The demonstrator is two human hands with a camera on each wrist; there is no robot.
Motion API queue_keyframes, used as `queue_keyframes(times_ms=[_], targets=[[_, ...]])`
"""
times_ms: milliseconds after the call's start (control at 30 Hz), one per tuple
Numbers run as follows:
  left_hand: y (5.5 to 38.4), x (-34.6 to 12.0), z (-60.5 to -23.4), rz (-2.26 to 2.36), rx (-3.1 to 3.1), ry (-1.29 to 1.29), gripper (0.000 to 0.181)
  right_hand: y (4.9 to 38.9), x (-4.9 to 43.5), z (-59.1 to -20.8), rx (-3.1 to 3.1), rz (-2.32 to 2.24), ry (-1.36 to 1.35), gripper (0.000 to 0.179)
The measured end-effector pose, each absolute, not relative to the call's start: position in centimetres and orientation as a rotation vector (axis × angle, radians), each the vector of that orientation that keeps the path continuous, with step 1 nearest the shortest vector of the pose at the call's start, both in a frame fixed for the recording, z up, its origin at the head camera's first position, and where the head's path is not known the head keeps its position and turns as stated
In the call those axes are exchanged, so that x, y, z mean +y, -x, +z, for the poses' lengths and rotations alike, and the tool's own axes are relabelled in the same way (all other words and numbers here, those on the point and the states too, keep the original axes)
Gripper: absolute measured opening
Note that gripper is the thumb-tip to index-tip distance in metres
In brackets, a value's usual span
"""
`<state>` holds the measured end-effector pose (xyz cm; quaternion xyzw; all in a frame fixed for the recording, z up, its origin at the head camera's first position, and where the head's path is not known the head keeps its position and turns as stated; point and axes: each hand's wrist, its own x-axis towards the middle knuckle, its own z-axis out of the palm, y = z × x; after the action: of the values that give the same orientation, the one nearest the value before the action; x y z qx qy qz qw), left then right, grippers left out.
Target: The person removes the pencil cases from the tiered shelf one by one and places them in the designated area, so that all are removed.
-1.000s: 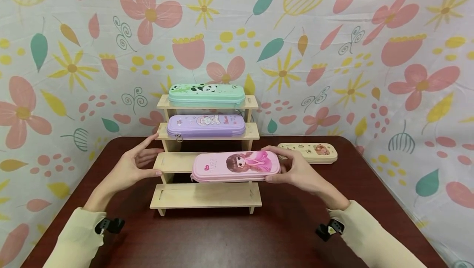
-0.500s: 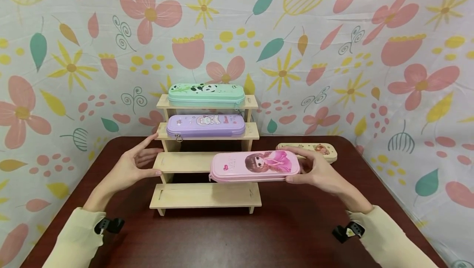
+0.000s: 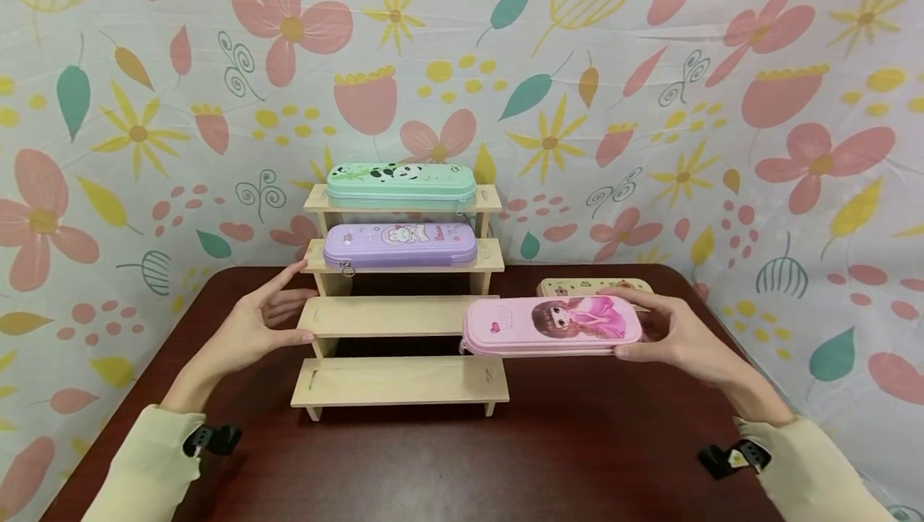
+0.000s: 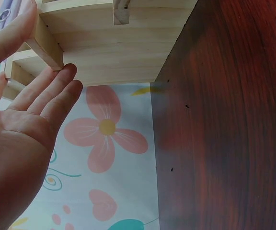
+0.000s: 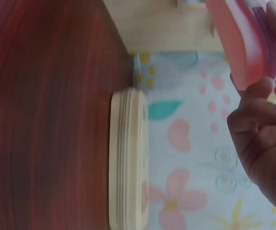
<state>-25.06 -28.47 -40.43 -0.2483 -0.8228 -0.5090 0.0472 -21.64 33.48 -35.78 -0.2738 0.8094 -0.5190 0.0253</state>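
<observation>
A pink pencil case (image 3: 520, 328) with a long-haired doll print is pinched at its right end by my right hand (image 3: 667, 331). It hangs level, its left end just over the right end of the third shelf down. In the right wrist view, thumb and fingers close around the zipped edge of the pink case (image 5: 241, 45). My left hand (image 3: 256, 317) touches the left side of a four-tier wooden rack (image 3: 400, 382), thumb and fingers spread and fairly straight. A mint panda case (image 3: 400, 185) lies on the top shelf, a purple case (image 3: 400, 245) on the second.
A cream pencil case (image 3: 570, 288) lies on the dark red table (image 3: 433, 466) behind the pink one, partly hidden by it and by my right hand. Flower-patterned cloth (image 3: 613, 105) hangs behind the table and at its sides.
My right hand has carried the pink pencil case rightward, off most of the third shelf, and now hides part of the cream case. The left hand and the rack have stayed put.
</observation>
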Motion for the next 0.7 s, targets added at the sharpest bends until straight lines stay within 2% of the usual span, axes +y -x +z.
queue_keyframes(times_ms=[400, 700], targets=[[25.2, -28.6, -40.5, -1.547, -2.522, 0.752, 0.108, 22.1, 39.7, -36.7, 2.43, -1.659, 0.773, 0.072], [25.1, -28.5, -40.5, -1.53, -2.52, 0.751, 0.107, 22.4, 42.8, -38.1, 2.489, -1.588, 0.543, 0.065]])
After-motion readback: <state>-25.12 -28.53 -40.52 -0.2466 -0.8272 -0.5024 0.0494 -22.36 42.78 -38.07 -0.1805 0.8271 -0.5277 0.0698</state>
